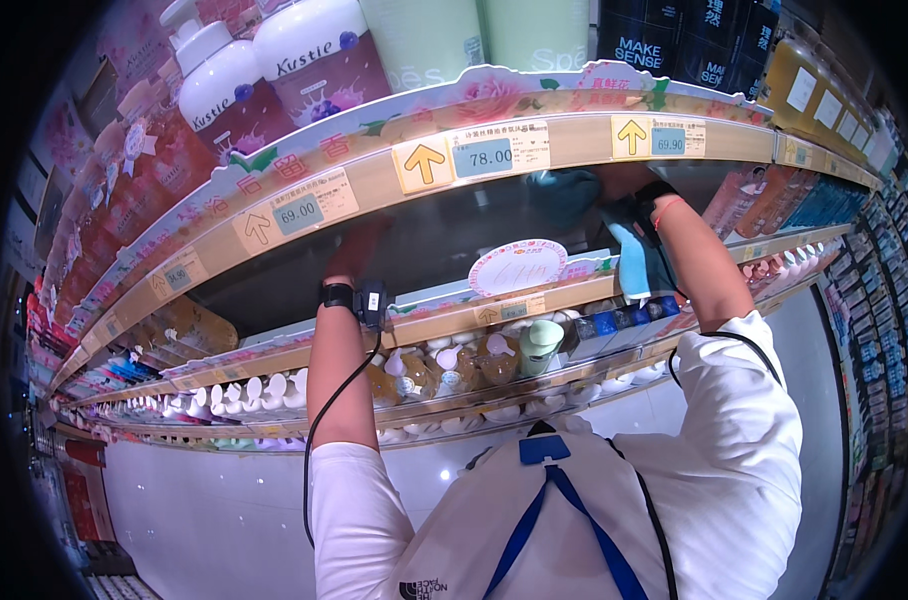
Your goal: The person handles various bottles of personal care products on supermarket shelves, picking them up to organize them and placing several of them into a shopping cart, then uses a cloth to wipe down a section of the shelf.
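Both my arms reach into the dark gap of a store shelf, below the upper shelf's edge strip [581,150]. My left hand [360,244] is in shadow inside the gap, partly hidden by that strip; its fingers cannot be made out. Deeper in on the right, my right hand [625,180] is at a teal cloth [566,193], pressed against the shelf's inside and seemingly gripped. A lighter blue cloth end [634,259] hangs over the lower shelf's front edge, just under my right wrist. An oval paper sign [517,268] stands at that front edge, between my arms.
White pump bottles [315,64] and light green bottles [424,37] stand on the upper shelf. Amber pump bottles [454,367] and a green-capped bottle [541,341] stand below. Pink bottles [769,199] are right of my right arm. Black cables run along both arms.
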`<state>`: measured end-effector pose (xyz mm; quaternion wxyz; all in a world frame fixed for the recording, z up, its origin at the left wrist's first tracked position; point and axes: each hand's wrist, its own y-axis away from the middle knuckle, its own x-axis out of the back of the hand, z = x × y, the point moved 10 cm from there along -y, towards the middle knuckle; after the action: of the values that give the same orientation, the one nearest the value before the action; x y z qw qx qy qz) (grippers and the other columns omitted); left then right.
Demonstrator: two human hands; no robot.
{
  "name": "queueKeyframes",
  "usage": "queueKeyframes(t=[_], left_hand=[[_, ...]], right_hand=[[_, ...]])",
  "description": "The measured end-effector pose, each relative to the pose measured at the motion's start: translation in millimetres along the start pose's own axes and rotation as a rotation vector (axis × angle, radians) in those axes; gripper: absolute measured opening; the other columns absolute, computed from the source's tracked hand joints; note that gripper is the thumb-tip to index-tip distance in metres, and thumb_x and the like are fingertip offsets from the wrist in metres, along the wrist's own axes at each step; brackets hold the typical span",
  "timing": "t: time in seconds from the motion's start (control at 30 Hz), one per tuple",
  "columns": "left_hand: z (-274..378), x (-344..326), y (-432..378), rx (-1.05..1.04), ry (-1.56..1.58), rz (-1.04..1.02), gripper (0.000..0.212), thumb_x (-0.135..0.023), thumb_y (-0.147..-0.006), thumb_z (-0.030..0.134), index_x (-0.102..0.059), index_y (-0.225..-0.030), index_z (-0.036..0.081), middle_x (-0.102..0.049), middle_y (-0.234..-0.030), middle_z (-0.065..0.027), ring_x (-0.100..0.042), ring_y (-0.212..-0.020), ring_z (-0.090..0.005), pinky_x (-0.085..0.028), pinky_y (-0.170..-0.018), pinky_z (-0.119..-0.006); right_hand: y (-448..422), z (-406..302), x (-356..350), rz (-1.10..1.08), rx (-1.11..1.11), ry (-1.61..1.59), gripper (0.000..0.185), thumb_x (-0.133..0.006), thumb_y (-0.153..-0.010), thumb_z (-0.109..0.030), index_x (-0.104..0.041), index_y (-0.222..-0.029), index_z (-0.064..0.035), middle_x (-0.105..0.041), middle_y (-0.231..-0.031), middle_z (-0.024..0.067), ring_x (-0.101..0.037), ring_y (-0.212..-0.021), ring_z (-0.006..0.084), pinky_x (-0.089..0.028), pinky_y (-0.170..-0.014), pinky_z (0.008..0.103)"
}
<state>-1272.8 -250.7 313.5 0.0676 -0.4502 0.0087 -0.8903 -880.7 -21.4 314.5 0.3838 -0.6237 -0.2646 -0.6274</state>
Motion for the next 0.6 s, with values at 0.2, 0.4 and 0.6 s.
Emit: queueKeyframes(t=[0.2,0.4,0.6], left_hand=[[-24,27,50,0.149,0.228,0.099,0.044,-0.041,-0.098,0.038,-0.056,-0.131,0.012,-0.056,-0.134,-0.0099,-0.049,-0.125,-0.0219,-0.032,-0.107,-0.034],[9,24,26,0.193,0.435,0.186,0.056,-0.063,-0.089,0.039,-0.053,-0.133,0.006,-0.057,-0.13,-0.0083,-0.05,-0.118,-0.0176,-0.033,-0.105,-0.032],[-46,10,21,0.268,0.528,0.101,0.051,-0.059,-0.091,0.04,-0.057,-0.129,0.007,-0.059,-0.127,-0.0073,-0.05,-0.117,-0.0162,-0.034,-0.104,-0.033]], right_hand=[[3,-138,90,-0.227,0.22,-0.131,0.09,-0.083,-0.055,-0.04,-0.05,-0.136,-0.0185,-0.054,-0.134,0.013,-0.054,-0.12,0.0325,-0.042,-0.1,0.041],[17,-72,44,-0.273,0.221,-0.115,0.09,-0.086,-0.05,-0.034,-0.054,-0.132,-0.0134,-0.057,-0.129,0.0129,-0.056,-0.114,0.0305,-0.044,-0.096,0.0396],[-12,-108,94,0.466,0.172,0.206,0.056,-0.072,-0.069,-0.019,-0.06,-0.123,-0.0196,-0.058,-0.128,0.0108,-0.055,-0.116,0.0305,-0.044,-0.096,0.0399]])
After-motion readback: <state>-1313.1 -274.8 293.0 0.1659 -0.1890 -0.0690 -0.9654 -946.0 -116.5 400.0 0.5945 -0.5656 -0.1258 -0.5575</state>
